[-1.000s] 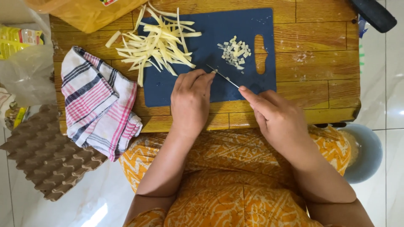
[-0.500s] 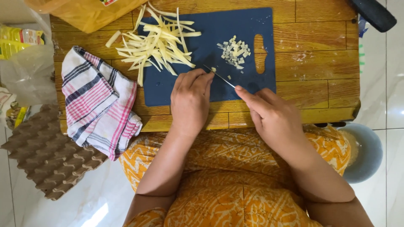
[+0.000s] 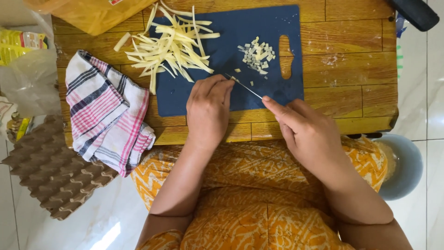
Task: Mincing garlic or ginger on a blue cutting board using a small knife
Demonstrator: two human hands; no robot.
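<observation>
Centrally, right hand (image 3: 307, 134): closed around the handle of a knife (image 3: 245, 87), forefinger laid along its back. Blade runs up and to the left from that grip, its tip meeting the left hand (image 3: 208, 111). Left hand: fingers curled, pressing down on something hidden beneath them on the blue cutting board (image 3: 222, 99). Just beyond the blade: small pile of diced pieces (image 3: 255, 54). Farther left: heap of pale strips (image 3: 173, 46). Outermost left, on the wooden table (image 3: 351, 69): striped cloth (image 3: 104, 111).
</observation>
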